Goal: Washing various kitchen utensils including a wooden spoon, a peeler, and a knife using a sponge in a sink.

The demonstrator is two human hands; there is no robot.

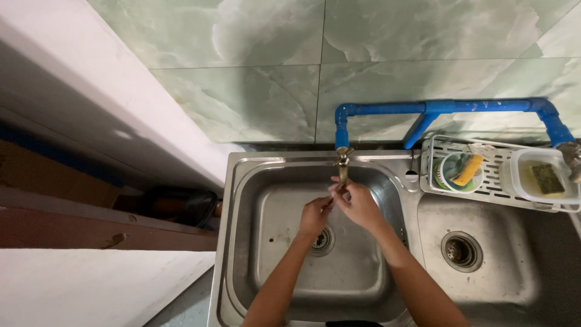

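Wall: pale green marbled tiles (266, 66) rose behind the sink.
Sink: a double-bowl stainless steel sink (242, 254) lay below; both hands hung over its left bowl, above the round drain (322, 242).
Pipe: a blue plastic water pipe (448, 108) ran along the wall.
Rack: a white slotted plastic rack (496, 181) sat over the right bowl, holding a round cup with a yellow brush (461, 172) and a tub with a green scouring pad (548, 178).
Right hand: the right hand (361, 204) curled its grip, fingers meeting the left.
Left hand: the left hand (315, 215) pressed its grip together against the right fingertips.
Tap: the small brass tap (343, 163) stood just above the joined fingers.
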